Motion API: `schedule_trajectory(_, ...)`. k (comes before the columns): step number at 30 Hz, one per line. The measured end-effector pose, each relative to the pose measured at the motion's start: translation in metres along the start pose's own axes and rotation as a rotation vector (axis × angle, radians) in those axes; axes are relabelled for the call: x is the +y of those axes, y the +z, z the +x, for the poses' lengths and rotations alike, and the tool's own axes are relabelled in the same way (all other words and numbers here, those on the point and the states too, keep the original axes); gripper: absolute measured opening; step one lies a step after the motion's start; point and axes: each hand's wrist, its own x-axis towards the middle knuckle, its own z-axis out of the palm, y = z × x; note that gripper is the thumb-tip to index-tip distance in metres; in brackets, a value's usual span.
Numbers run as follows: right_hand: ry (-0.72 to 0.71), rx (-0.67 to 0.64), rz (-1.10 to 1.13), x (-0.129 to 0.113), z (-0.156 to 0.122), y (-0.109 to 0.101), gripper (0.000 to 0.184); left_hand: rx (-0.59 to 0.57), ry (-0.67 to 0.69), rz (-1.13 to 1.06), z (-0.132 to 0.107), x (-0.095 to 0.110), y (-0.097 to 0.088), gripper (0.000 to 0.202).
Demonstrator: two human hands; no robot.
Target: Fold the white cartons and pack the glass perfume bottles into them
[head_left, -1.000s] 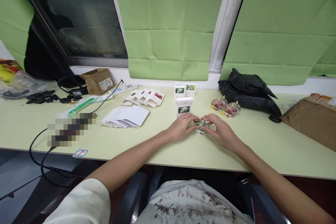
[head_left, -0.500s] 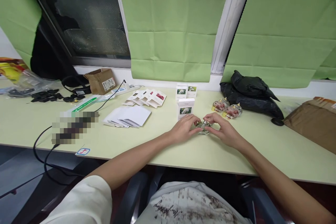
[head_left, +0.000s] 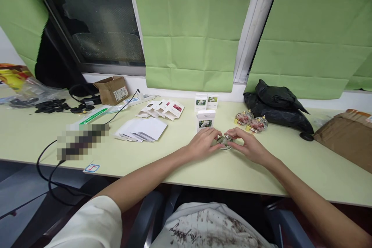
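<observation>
A small clear glass bottle [head_left: 226, 142] with something greenish inside rests low over the table, between my hands. My left hand [head_left: 204, 143] grips its left side with thumb and fingers. On the opposite side, the fingertips of my right hand [head_left: 247, 145] close around the bottle near its top. My fingers cover part of it, so its neck does not show clearly. Just behind my left hand stands a white box with a flower picture [head_left: 205, 121]. Two rounded glass bottles with reddish contents and gold-coloured parts [head_left: 257, 124] lie beyond my right hand.
Two more flower-picture boxes [head_left: 201, 102] stand at the back. Flattened printed cartons [head_left: 165, 109] and a stack of white folded cartons [head_left: 141, 129] lie left of centre. Black plastic bags [head_left: 279, 108] and a brown cardboard box [head_left: 345, 135] occupy the right. Black cables [head_left: 49, 178] hang at left.
My right fingers have shifted slightly around the bottle's top, and the bottle appears turned a little. Both hands stay in nearly the same place.
</observation>
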Motion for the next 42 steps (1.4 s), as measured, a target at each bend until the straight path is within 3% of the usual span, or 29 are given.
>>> schedule_trajectory(2,0.002,-0.001,-0.041,-0.001,0.0,0.0,0.026,0.091,0.029,0.055,-0.005,-0.002,-0.009,0.036)
schedule_trajectory(4,0.003,0.0,-0.082,-0.003,0.0,-0.001,0.026,0.308,0.01,0.102,-0.009,-0.008,-0.02,0.037)
schedule_trajectory(6,0.003,-0.005,-0.115,-0.004,0.0,-0.001,0.026,0.556,-0.066,0.12,-0.011,-0.018,-0.03,0.052)
schedule_trajectory(8,0.008,-0.008,-0.139,-0.005,0.0,-0.001,0.024,0.67,-0.175,0.079,-0.01,-0.03,-0.035,0.076)
schedule_trajectory(11,0.039,-0.001,-0.132,-0.005,-0.002,0.001,0.025,0.559,-0.33,-0.074,-0.008,-0.046,-0.033,0.098)
schedule_trajectory(14,0.076,0.012,-0.086,-0.004,-0.004,0.003,0.029,0.457,-0.401,-0.168,-0.007,-0.053,-0.029,0.1)
schedule_trajectory(17,0.067,0.034,-0.086,-0.002,-0.006,0.005,0.032,0.528,-0.359,-0.118,-0.009,-0.05,-0.029,0.091)
schedule_trajectory(20,0.013,0.073,-0.077,-0.001,-0.006,0.008,0.034,0.675,-0.228,0.026,-0.014,-0.045,-0.031,0.075)
schedule_trajectory(22,-0.01,0.108,-0.04,-0.002,-0.005,0.01,0.032,0.698,-0.131,0.115,-0.017,-0.043,-0.031,0.065)
schedule_trajectory(25,-0.027,0.172,-0.012,-0.004,-0.001,0.011,0.025,0.575,-0.016,0.142,-0.021,-0.034,-0.027,0.053)
schedule_trajectory(28,-0.049,0.203,-0.019,-0.007,0.004,0.008,0.021,0.333,0.048,0.028,-0.02,-0.019,-0.023,0.042)
schedule_trajectory(31,-0.045,0.175,0.009,-0.009,0.007,0.003,0.018,0.049,-0.027,-0.118,-0.014,-0.001,-0.017,0.054)
schedule_trajectory(33,-0.031,0.151,0.032,-0.01,0.009,0.001,0.018,-0.059,-0.119,-0.193,-0.008,0.006,-0.01,0.068)
schedule_trajectory(36,-0.016,0.132,0.029,-0.011,0.01,-0.002,0.022,-0.102,-0.184,-0.262,0.002,0.009,0.004,0.062)
schedule_trajectory(42,-0.081,0.087,-0.055,-0.009,0.013,-0.007,0.017,-0.061,-0.201,-0.276,0.014,0.005,0.015,0.038)
